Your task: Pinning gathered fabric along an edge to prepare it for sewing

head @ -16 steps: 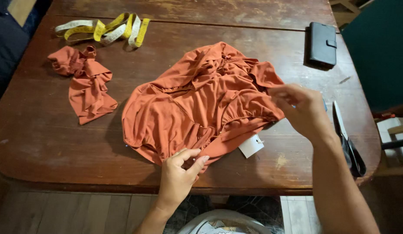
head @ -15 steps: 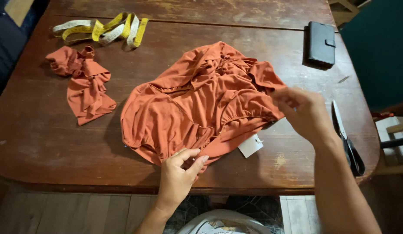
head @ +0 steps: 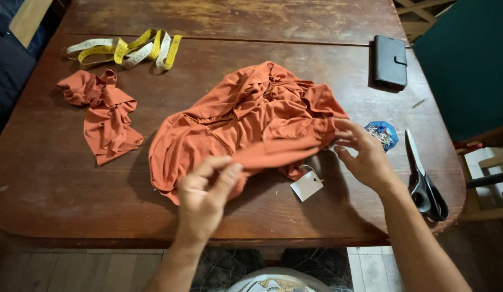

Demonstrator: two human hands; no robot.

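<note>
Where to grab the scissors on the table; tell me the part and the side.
Take the scissors by the black handle loops at the near end, coming from the table's near right edge. The blades point away toward the blue pin box, and the handles lie clear.

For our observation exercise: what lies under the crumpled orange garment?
Under the crumpled orange garment only the worn brown wooden table shows, and its white paper tag pokes out. Anything beneath the folds is hidden.

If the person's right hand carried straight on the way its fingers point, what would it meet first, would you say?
The right hand points left across the table, fingertips already at the crumpled rust-orange fabric garment, so it would likely push further into that cloth first; depth is hard to judge.
</note>
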